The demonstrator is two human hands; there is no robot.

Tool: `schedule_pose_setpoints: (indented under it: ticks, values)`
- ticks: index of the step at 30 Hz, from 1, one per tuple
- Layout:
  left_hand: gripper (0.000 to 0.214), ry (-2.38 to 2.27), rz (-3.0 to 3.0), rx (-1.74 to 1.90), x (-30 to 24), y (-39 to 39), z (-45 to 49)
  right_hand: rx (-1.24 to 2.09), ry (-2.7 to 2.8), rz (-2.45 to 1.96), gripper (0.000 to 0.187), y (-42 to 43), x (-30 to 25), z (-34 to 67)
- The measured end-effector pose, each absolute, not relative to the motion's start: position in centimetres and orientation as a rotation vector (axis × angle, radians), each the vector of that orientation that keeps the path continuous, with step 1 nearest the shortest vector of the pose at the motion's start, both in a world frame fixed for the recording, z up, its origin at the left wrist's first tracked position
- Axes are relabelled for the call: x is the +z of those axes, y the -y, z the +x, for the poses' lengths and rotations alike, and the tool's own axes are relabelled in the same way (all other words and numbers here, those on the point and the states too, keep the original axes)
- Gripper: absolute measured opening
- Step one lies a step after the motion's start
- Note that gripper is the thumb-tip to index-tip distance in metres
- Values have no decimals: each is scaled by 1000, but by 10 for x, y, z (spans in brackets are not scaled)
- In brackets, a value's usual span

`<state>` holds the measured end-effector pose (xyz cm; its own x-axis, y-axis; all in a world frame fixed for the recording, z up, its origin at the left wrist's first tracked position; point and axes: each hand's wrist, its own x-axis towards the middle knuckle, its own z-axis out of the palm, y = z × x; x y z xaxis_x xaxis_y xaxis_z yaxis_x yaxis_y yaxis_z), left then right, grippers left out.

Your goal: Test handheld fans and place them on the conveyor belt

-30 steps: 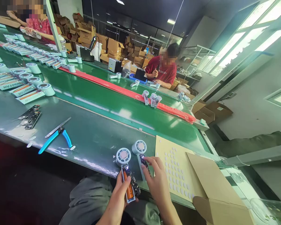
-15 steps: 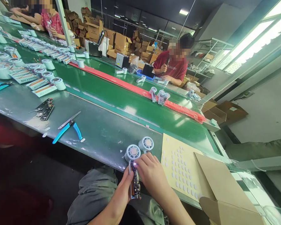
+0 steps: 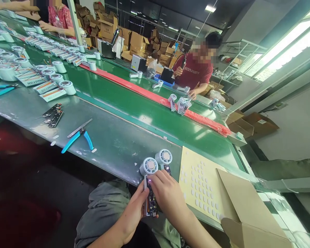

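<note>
My left hand is closed around the white handle of a handheld fan, held at the table's near edge with its round head pointing away from me. A dark circuit board lies along the open handle, with a bit of orange showing beside it. The fingers of my right hand are bent together on the board's upper end, where a small purple-white light glows. My fingertips partly hide that spot. Just behind stands a second fan, its own board partly covered by my right hand.
Blue-handled pliers, tweezers and loose circuit boards lie to the left. At right are a yellow sticker sheet and a cardboard box. A green conveyor carries many fans; a co-worker sits across it.
The board in my left hand now shows more of its face, with less orange beside it. My right fingers stay at its top end. The co-worker's hand has reached toward the fans on the belt.
</note>
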<state>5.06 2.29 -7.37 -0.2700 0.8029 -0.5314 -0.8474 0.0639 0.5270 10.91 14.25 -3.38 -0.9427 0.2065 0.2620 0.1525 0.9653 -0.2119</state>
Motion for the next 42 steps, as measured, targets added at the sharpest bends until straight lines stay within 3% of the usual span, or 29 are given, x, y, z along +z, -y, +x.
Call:
schedule_pose_setpoints:
  ticks: [8,21,29,42]
  values:
    - [64,-955,-117,1592,-78,-22,50,275,2744,-316,26,-137,-47,111]
    - [54,-980,83,1524,-79,-20,44,800,2426,-540,18,-147,-60,128]
    - [48,-1048,109,1637,-77,-30,56,497,2576,-504,22,-208,-52,145]
    - [43,-1110,237,1763,-70,-59,52,78,2817,-376,13,-211,-51,132]
